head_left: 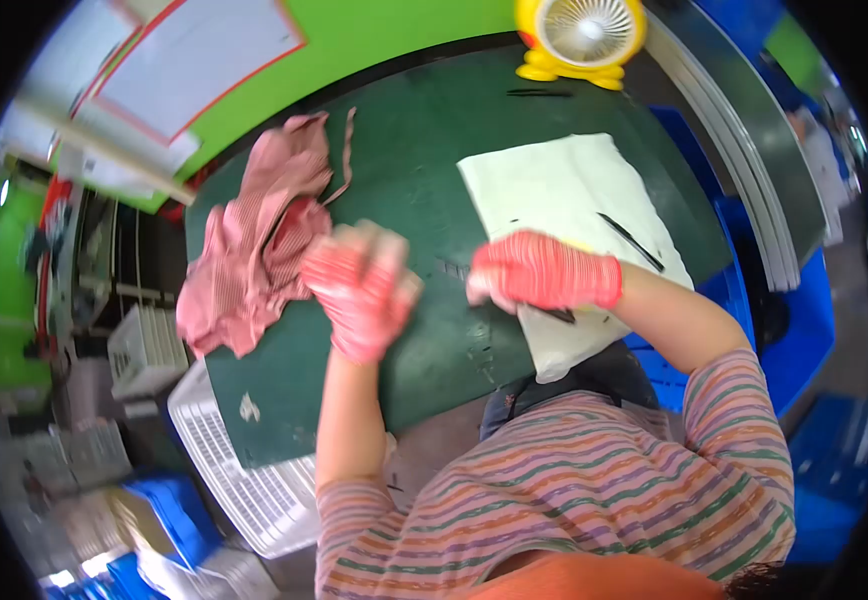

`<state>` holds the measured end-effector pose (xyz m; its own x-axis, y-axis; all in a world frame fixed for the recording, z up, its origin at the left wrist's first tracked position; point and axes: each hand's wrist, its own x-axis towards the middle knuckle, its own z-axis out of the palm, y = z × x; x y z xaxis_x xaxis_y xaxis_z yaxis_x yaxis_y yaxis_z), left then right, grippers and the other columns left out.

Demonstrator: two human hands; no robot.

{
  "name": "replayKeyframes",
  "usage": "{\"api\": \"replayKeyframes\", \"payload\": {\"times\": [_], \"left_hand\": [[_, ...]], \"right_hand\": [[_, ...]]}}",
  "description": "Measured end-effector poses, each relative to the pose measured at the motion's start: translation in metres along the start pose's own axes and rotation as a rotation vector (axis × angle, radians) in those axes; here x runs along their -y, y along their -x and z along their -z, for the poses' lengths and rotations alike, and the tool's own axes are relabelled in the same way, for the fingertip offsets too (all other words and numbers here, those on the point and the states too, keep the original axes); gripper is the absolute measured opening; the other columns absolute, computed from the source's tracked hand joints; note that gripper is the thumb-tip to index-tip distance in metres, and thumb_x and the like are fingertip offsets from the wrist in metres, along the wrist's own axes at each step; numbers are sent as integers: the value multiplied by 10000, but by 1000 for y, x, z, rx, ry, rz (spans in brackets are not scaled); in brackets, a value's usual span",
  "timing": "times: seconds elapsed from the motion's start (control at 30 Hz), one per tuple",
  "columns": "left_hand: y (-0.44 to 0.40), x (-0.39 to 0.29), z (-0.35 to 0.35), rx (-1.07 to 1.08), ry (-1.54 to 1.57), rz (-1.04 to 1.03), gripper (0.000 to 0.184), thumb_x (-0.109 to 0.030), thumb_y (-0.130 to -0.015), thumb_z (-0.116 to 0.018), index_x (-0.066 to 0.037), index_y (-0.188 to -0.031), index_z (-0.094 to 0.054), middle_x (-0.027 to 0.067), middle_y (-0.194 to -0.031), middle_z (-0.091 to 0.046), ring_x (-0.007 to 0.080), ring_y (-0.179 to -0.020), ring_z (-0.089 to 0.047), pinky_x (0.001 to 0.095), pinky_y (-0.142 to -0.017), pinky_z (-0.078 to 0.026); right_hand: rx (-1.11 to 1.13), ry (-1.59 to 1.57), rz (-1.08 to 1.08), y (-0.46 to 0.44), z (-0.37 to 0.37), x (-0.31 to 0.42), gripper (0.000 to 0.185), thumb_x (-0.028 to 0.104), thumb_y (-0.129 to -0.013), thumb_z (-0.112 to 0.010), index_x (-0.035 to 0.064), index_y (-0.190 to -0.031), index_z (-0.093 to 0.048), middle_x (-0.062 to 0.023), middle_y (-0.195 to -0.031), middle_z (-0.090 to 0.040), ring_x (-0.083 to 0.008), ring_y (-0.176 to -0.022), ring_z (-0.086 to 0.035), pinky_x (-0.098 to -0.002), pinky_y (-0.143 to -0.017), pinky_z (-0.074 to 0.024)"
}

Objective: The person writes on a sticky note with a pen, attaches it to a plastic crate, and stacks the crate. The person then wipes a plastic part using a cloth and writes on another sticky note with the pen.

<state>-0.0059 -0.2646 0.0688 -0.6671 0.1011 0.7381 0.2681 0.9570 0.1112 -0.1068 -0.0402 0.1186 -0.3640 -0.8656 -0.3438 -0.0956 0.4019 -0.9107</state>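
Note:
My left hand (362,290), in a red-and-white glove with bare fingertips, is raised over the green table (414,180), beside a crumpled pink striped cloth (254,230). Its fingers are smeared by motion. My right hand (539,272), gloved the same way, has its fingers curled at the left edge of a white cloth (564,185). A thin dark piece (452,268) sticks out to the left from its fingertips. Another dark piece (560,314) shows below the hand. On the white cloth lies a slim black strip (632,242).
A yellow fan (582,35) stands at the table's far edge, with thin black pieces (539,93) in front of it. Blue bins (789,350) are at the right. A white plastic crate (244,470) sits below the table's left edge.

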Motion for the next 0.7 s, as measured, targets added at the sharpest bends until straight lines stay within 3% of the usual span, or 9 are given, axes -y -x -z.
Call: {"api": "replayKeyframes", "payload": {"times": [0.03, 0.1, 0.2, 0.3, 0.33, 0.43, 0.57, 0.63, 0.7], "left_hand": [[-12, -26, -2, 172, 43, -172, 386, -221, -625, -716, -104, -989, -657, 51, -914, -561, 245, -888, -566, 435, -840, -443], [2, -58, -33, 0, 159, -406, 337, -222, -587, -726, -129, -897, -633, 27, -888, -551, 224, -848, -555, 435, -818, -470], [13, -89, -48, 224, 498, -428, 284, -206, -660, -733, -113, -901, -616, 47, -879, -548, 255, -839, -543, 452, -820, -465], [18, -118, -57, 291, 771, -196, 196, -193, -730, -711, -98, -873, -616, 55, -794, -542, 283, -808, -541, 470, -811, -445], [21, -127, -62, 300, 835, -157, 154, -168, -766, -678, -76, -864, -603, 85, -800, -543, 315, -821, -533, 462, -778, -436], [25, -140, -74, 645, 1205, -239, 159, -171, -818, -658, -51, -898, -591, 107, -830, -553, 323, -830, -535, 455, -781, -432], [22, -152, -74, 923, 1640, 159, 134, -156, -918, -583, -24, -892, -576, 114, -842, -566, 336, -818, -539, 415, -765, -439], [15, -145, -76, 592, 1218, -103, 114, -134, -811, -648, -43, -859, -599, 108, -831, -565, 325, -830, -553, 432, -759, -450], [10, -133, -76, 385, 802, -266, 139, -130, -741, -676, -58, -840, -611, 103, -831, -567, 318, -852, -565, 457, -765, -452]], "right_hand": [[34, 60, 81, 19, 1, -6, 311, 288, -941, -525, 35, -830, -668, -12, -593, -575, -98, -591, -537, -285, -587, -452], [88, 44, -55, 57, -1, -19, 236, 219, -926, -544, 23, -961, -671, -31, -637, -597, -97, -595, -540, -270, -613, -463], [6, -498, -180, 109, -14, -39, 266, 224, -935, -517, 39, -1104, -605, -43, -767, -613, -113, -689, -568, -285, -674, -474], [-20, -1092, 183, 142, -31, -81, 319, 166, -918, -525, 23, -1202, -535, -42, -900, -595, -95, -788, -554, -246, -717, -466], [4, -939, 244, 149, -30, -87, 298, 125, -903, -543, 31, -1185, -551, -5, -955, -571, -70, -865, -526, -228, -743, -452], [-227, 98, 163, 151, -40, -93, 146, 147, -939, -526, 57, -893, -632, -27, -778, -599, -107, -725, -561, -272, -699, -461], [-336, -351, 279, 148, -26, -87, 354, 237, -974, -476, 34, -697, -561, -60, -647, -595, -152, -654, -568, -311, -657, -463], [-384, -253, 313, 141, -20, -84, 390, 267, -988, -463, 39, -684, -550, -54, -612, -551, -161, -605, -534, -319, -620, -445], [-770, -270, 580, 113, -22, -132, 428, 296, -1007, -437, 56, -671, -551, -23, -564, -484, -135, -554, -473, -294, -566, -407]]}}
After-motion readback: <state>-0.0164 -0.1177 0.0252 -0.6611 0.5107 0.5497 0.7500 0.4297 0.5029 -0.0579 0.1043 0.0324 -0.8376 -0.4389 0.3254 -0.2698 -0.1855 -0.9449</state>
